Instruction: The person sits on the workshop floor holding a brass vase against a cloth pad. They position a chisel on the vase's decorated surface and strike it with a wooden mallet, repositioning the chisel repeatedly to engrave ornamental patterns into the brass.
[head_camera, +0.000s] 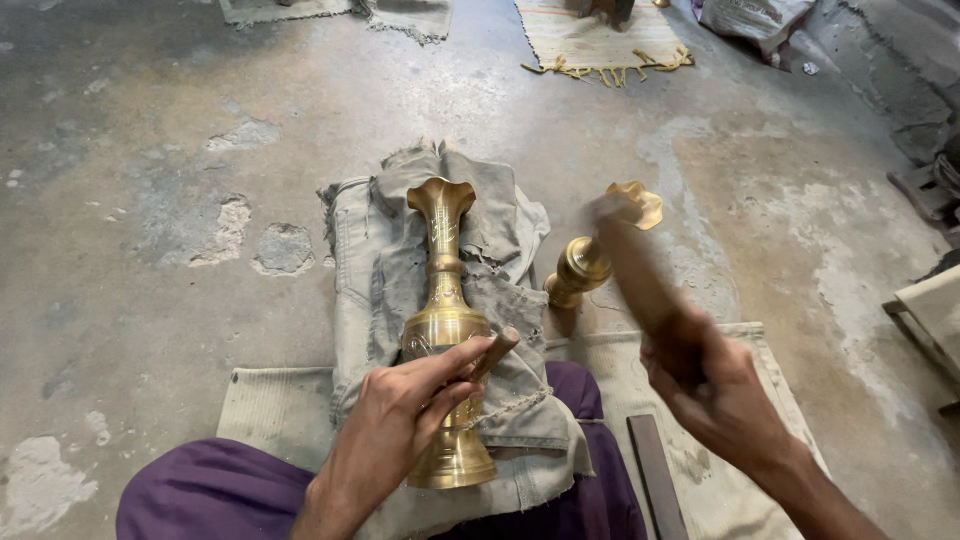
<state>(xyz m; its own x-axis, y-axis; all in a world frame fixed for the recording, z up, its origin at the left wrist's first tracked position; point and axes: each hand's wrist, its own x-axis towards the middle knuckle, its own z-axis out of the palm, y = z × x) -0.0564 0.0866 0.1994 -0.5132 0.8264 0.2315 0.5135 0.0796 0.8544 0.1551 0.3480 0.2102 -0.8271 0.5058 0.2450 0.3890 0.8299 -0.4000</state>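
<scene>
Lying on a grey folded cloth (380, 270) across the person's lap, the brass vase (444, 330) points its flared mouth away. Left hand (395, 420) pinches a small punch (494, 352) against the vase's belly. Right hand (715, 385), right of the vase, closed around a blurred wooden mallet (640, 275). Second brass vase (590, 255) lies just beside the cloth on the floor.

A small metalworking workshop at floor level is shown. The work is done on a bare concrete floor (200, 150), stained and chipped in patches. A brass vase (443, 330) is laid on a folded, worn cloth (375, 260) used as padding, and a second brass vase (600, 245) is seen just beside it. Fringed mats (600, 40) are spread at the far edge, a flat metal bar (657, 475) lies nearby, and a sack (750, 18) is kept by the wall.
</scene>
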